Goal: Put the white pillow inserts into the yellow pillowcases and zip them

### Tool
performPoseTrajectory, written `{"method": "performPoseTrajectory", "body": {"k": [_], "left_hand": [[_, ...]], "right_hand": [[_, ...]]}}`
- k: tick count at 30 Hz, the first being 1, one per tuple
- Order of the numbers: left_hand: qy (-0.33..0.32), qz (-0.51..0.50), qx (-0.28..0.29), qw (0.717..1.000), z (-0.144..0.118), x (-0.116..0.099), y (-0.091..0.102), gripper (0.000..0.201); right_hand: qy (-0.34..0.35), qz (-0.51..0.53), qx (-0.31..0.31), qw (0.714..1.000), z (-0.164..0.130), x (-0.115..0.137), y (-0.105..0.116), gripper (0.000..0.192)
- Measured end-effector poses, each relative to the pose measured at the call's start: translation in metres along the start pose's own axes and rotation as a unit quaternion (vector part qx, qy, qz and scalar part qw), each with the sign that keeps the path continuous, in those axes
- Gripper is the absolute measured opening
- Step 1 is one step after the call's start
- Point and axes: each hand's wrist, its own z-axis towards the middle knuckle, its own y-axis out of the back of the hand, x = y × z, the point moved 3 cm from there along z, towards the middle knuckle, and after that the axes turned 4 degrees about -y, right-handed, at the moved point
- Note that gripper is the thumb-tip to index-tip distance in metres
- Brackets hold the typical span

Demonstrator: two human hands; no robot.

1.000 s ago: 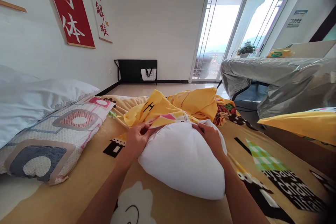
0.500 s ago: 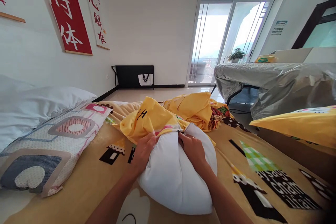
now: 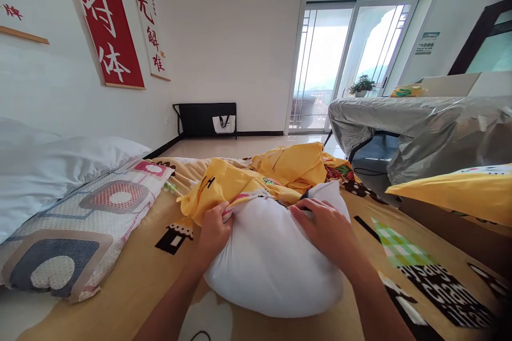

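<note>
A plump white pillow (image 3: 276, 261) lies on the tan printed bedspread (image 3: 132, 303) right in front of me. Its far end is inside the mouth of a yellow pillowcase (image 3: 220, 184), which is bunched up beyond it. With fingers pinched, my left hand (image 3: 216, 229) grips the pillowcase's edge at the pillow's left side. On the right, my right hand (image 3: 326, 226) has its fingers curled over the opening's edge, and a white corner of the pillow pokes up beside it. What lies under the right fingertips is partly hidden.
More crumpled yellow cloth (image 3: 292, 165) lies behind the pillowcase. A patterned pillow (image 3: 100, 224) and a white pillow (image 3: 72, 165) are at the left. At the right, a yellow pillow (image 3: 460, 192) rests on a cardboard box (image 3: 436, 224). A plastic-covered table (image 3: 420, 117) stands farther back.
My hands have moved apart, the right one shifting rightward. The pillowcase's mouth is stretched wider across the pillow, which looks broader and rounder. The view has tilted slightly.
</note>
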Motion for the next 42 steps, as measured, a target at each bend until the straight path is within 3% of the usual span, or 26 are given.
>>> {"method": "performPoseTrajectory", "body": {"k": [3,6,10,14,17,20,24,26,29,32,36,38,40,42], "left_hand": [[0.002,-0.006,-0.019,1.000,0.000,0.002,0.000,0.024],[0.001,-0.010,-0.044,0.999,-0.002,0.002,-0.002,0.026],[-0.033,-0.014,-0.075,0.997,-0.004,0.001,-0.003,0.021],[-0.037,0.041,-0.092,0.994,-0.003,0.003,-0.001,0.013],[-0.049,0.087,-0.087,0.991,-0.002,0.003,0.000,0.011],[-0.109,0.143,-0.056,0.982,-0.007,-0.007,-0.005,0.014],[-0.232,0.231,0.036,0.944,-0.020,-0.030,-0.020,0.023],[-0.260,0.245,0.063,0.932,-0.023,-0.037,-0.021,0.023],[-0.246,0.202,0.078,0.945,-0.019,-0.037,-0.006,0.016],[-0.206,0.083,0.097,0.970,-0.009,-0.023,0.024,0.019],[-0.123,-0.048,0.217,0.967,0.002,0.010,0.054,0.036],[-0.087,-0.076,0.267,0.957,0.004,0.023,0.054,0.049],[-0.067,-0.087,0.255,0.961,0.005,0.029,0.046,0.050],[-0.058,-0.084,0.204,0.974,0.006,0.028,0.033,0.038]], "right_hand": [[0.022,-0.119,-0.089,0.989,-0.022,0.008,0.017,0.033],[0.064,-0.131,-0.132,0.980,-0.046,0.024,0.017,0.042],[0.177,-0.090,-0.038,0.979,-0.069,0.058,-0.014,0.057],[0.179,-0.097,0.029,0.979,-0.066,0.081,-0.049,0.077],[0.247,-0.059,0.082,0.964,-0.053,0.085,-0.066,0.071],[0.298,-0.014,0.102,0.949,-0.044,0.080,-0.075,0.066],[0.266,0.000,0.105,0.958,-0.034,0.071,-0.084,0.031],[0.223,-0.005,0.081,0.971,-0.027,0.066,-0.082,0.025],[0.183,0.007,0.040,0.982,-0.014,0.055,-0.073,0.045],[0.164,0.028,0.028,0.986,-0.003,0.043,-0.063,0.058],[0.122,0.058,0.035,0.990,0.007,0.028,-0.053,0.054],[0.114,0.074,0.032,0.990,0.010,0.024,-0.052,0.051],[0.126,0.085,-0.005,0.988,0.011,0.022,-0.053,0.046],[0.145,0.090,-0.121,0.978,0.008,0.025,-0.050,0.034]]}}
